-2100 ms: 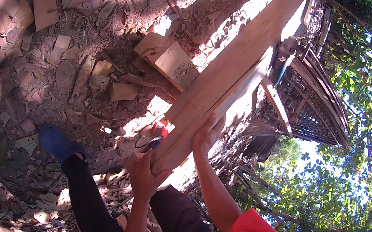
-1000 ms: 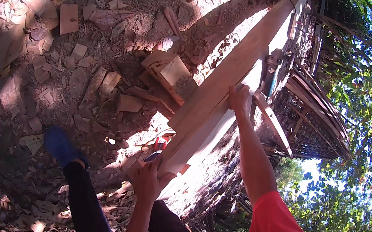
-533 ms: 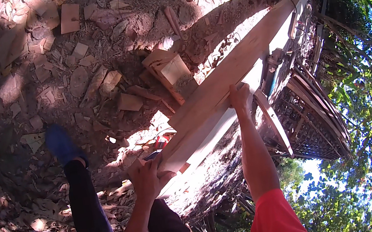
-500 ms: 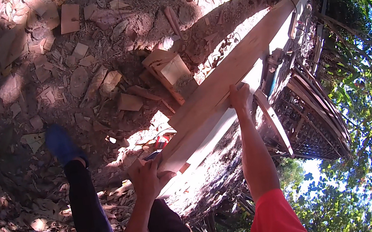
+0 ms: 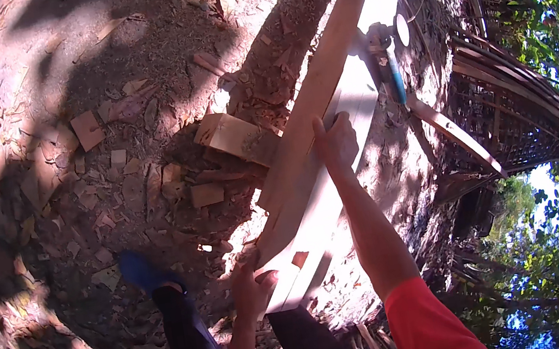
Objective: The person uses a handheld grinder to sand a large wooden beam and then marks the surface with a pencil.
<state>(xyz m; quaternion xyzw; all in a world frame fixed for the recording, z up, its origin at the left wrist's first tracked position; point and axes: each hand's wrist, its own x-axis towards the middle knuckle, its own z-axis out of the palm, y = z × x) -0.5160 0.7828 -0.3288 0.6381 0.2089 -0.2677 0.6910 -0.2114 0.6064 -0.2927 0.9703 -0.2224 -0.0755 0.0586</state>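
A long wooden plank (image 5: 318, 120) runs from near my legs to the far upper right. My left hand (image 5: 247, 291) is closed around its near end, the thumb toward the notched tip. Farther along, my right hand (image 5: 337, 141) grips the plank's right edge, with the thumb on top and the other fingers partly hidden. Under and to the right of the plank lies a pale, sunlit timber (image 5: 326, 229), its near end beside my left hand. An angle grinder (image 5: 390, 63) with a teal body rests beyond my right hand.
A cut wooden block (image 5: 237, 139), a smaller block (image 5: 207, 194) and many chips lie on the dirt at left. A curved wooden strip (image 5: 456, 134) leans near a slatted wooden frame (image 5: 513, 91) at right. My blue shoe (image 5: 140, 270) stands at lower left.
The view has turned, and the plank now points more steeply away from me. More of the pale timber shows along its right side. Both hands still grip the plank.
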